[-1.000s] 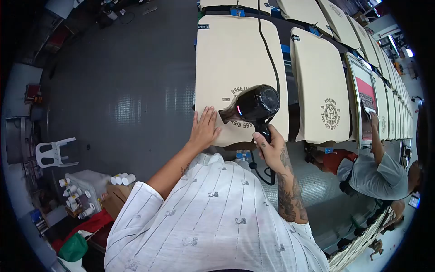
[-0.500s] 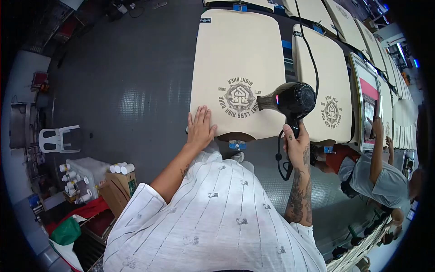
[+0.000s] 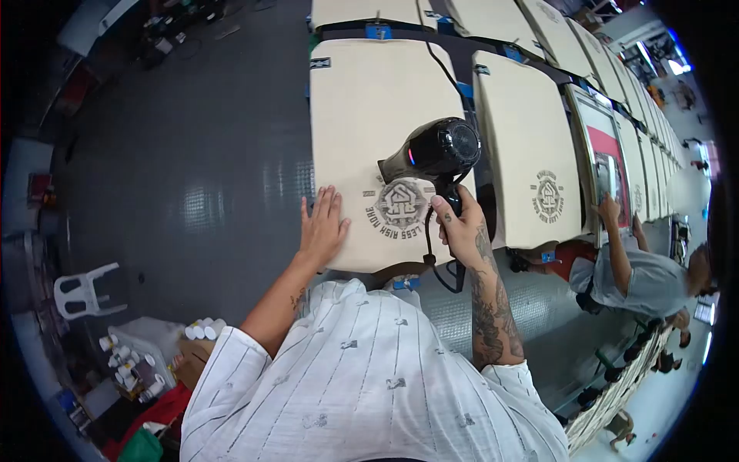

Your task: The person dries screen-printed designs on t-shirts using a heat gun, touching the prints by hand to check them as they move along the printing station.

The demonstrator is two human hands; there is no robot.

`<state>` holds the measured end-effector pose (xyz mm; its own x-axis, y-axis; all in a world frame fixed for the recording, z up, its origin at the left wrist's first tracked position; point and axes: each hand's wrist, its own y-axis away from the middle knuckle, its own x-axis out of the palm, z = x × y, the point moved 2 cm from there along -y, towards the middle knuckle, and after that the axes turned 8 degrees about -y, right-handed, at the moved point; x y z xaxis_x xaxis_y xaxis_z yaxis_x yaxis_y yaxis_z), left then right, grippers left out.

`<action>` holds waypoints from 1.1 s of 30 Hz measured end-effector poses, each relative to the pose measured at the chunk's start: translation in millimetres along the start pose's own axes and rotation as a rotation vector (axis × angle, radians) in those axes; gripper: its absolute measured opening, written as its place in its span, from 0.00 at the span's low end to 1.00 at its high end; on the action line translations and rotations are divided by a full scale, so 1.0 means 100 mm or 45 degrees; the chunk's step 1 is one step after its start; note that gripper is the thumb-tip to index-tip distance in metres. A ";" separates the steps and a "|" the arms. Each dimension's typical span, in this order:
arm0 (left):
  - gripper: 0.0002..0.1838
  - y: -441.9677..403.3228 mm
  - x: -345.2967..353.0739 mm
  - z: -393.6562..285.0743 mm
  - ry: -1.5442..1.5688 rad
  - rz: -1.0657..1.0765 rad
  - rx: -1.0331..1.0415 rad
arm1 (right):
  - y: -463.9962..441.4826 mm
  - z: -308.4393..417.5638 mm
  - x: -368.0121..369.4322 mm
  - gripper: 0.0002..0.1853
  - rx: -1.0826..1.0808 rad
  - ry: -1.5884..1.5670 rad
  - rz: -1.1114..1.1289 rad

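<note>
In the head view, my right hand (image 3: 463, 231) grips the handle of a black hair dryer (image 3: 440, 150), its nozzle pointing left. The dryer hovers over the cream fabric on a flat board (image 3: 377, 96), hiding the top of a dark round printed emblem (image 3: 402, 209). My left hand (image 3: 323, 229) lies flat on the left edge of that fabric, fingers spread, left of the emblem. A black cord (image 3: 440, 58) runs down from the top of the view behind the dryer, and a loop of it hangs below my right hand.
Another cream printed board (image 3: 527, 131) stands to the right, with several more in rows beyond. A co-worker (image 3: 631, 269) leans over a framed screen (image 3: 604, 131) there. A white plastic chair (image 3: 88, 291) and several white containers (image 3: 127, 360) are at left.
The dryer has moved left and up relative to the emblem and now covers its upper part. My left hand stays flat on the fabric. The co-worker's hands are lower over the screen.
</note>
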<state>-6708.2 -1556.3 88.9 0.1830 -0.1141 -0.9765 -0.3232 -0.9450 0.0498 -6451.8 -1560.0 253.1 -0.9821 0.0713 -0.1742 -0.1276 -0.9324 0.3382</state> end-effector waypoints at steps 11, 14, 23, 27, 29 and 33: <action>0.33 0.03 0.13 -0.19 -0.052 -0.062 -0.040 | 0.61 -0.35 -0.98 0.36 0.114 -0.048 -0.263; 0.33 0.10 0.16 -0.36 -0.047 -0.073 -0.115 | 0.84 -0.51 -1.17 0.36 0.154 -0.069 -0.243; 0.32 0.45 0.42 -0.70 -0.063 -0.089 -0.202 | 1.25 -0.71 -1.16 0.33 -0.180 0.184 0.062; 0.33 0.50 0.42 -0.66 -0.070 -0.101 -0.215 | 1.11 -0.72 -0.85 0.33 -0.255 0.064 0.251; 0.33 0.49 0.37 -0.62 -0.061 -0.122 -0.237 | 1.00 -0.49 -0.70 0.33 -0.066 -0.072 0.347; 0.32 0.32 0.23 -0.46 -0.113 -0.196 -0.265 | 0.54 -0.63 -0.34 0.33 -0.213 -0.193 0.365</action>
<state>-6671.9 -1603.2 77.5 0.1300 0.0541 -0.9900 -0.0986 -0.9929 -0.0672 -6416.4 -1634.9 219.3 -0.9857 -0.1612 0.0487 0.1676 -0.9663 0.1953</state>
